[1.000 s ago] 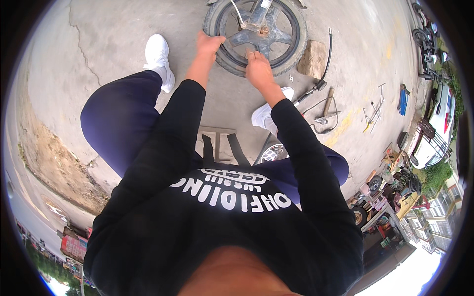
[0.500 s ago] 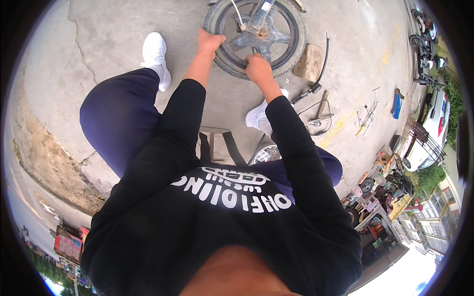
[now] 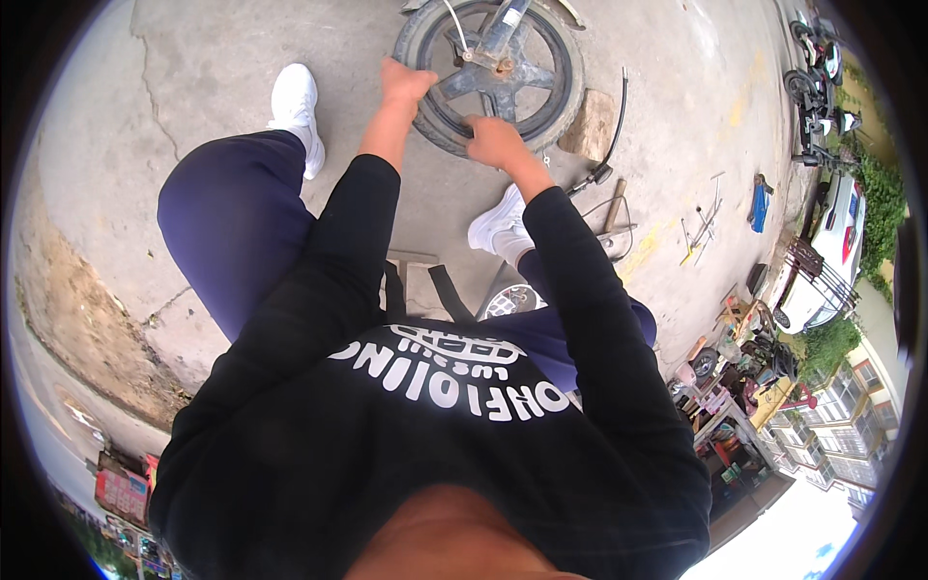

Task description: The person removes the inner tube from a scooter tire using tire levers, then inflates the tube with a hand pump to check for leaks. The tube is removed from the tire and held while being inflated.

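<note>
A scooter or motorbike wheel with a grey spoked hub [image 3: 498,82] and a black tyre [image 3: 434,126] stands upright ahead of me, still joined to a fork leg [image 3: 505,31]. My left hand [image 3: 406,81] is closed on the tyre's left side, its thumb pointing in toward the rim. My right hand [image 3: 497,143] grips the tyre's near lower part, fingers curled over toward the rim; the fingertips are partly hidden. A thin pale cable [image 3: 454,23] runs down to the wheel's middle.
A wooden block [image 3: 586,128] sits right of the wheel. Beyond it lie a black hose [image 3: 619,116], a wooden-handled hammer [image 3: 615,205], T-handled wrenches [image 3: 703,220] and a blue item [image 3: 761,207]. A low stool frame [image 3: 416,258] is beneath me. Parked motorbikes [image 3: 810,87] and a white car [image 3: 818,253] stand far right.
My right hand has shifted left along the tyre's lower edge, closer to my left hand. The left hand keeps its place on the tyre. The whole view has moved slightly.
</note>
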Demonstrator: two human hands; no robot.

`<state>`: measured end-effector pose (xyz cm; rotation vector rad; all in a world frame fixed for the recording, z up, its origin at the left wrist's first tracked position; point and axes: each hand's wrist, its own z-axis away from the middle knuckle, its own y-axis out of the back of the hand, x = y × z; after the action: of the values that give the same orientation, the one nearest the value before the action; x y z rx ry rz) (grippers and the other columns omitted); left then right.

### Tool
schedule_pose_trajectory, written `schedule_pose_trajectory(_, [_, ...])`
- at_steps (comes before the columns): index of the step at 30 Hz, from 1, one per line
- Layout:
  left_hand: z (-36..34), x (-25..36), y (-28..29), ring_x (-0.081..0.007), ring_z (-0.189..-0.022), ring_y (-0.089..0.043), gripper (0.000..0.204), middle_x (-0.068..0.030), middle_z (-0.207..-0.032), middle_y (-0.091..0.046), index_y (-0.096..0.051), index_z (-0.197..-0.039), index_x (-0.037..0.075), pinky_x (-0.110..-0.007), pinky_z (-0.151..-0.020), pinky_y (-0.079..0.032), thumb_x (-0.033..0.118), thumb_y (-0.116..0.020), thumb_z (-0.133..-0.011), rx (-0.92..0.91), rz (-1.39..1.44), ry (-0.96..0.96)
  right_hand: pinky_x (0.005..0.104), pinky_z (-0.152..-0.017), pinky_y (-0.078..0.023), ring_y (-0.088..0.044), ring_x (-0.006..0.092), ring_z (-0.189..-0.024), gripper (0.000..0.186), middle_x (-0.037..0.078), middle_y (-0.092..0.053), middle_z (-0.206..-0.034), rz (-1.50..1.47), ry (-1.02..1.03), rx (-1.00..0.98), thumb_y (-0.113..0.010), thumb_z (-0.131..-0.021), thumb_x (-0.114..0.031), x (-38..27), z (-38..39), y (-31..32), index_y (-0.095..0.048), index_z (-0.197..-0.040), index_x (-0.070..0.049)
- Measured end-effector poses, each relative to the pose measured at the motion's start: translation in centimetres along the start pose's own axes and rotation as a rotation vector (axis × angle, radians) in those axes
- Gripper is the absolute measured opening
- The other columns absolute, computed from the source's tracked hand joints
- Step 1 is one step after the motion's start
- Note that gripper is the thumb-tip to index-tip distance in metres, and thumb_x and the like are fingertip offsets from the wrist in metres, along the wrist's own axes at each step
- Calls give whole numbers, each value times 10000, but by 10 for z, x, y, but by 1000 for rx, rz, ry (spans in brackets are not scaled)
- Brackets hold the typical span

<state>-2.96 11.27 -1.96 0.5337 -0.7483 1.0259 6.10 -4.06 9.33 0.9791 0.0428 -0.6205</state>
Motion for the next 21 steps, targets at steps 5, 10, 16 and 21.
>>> schedule_pose_trajectory(5, [7,8,0,-357,-992,-625,673,-263,-1099,-593,-452,-1151,-129,-409,-803,-531,59,-781,-594,74,-65,-63,394,-833,-488,-646,339,-920,445,216,-679,-956,-273,98,108,-532,-732,-110,20,-3,-20,-642,-1156,-38])
schedule_pose_trajectory(10, [16,9,1,-318,-958,-632,626,-243,-1064,-602,-434,-1169,-124,-416,-766,-542,26,-753,-651,87,-94,-49,347,-848,-481,-655,284,-915,436,203,-685,-956,-319,-84,-21,-508,-734,-108,8,1,-7,-660,-1136,-35])
schedule_pose_trajectory(16, [13,6,-1,-315,-988,-632,610,-254,-1109,-593,-443,-1165,-125,-414,-766,-543,34,-751,-662,68,-113,-43,389,-824,-478,-649,340,-938,394,223,-684,-954,-461,-93,-246,-554,-723,-217,24,-24,-4,-690,-1033,-14])
schedule_pose_trajectory(21, [5,12,4,-326,-955,-649,557,-253,-1072,-620,-512,-1104,-130,-417,-744,-547,37,-770,-640,-18,1,11,383,-778,-466,-645,301,-867,418,198,-686,-888,-239,-39,-349,-561,-737,-288,4,-33,13,-675,-971,39])
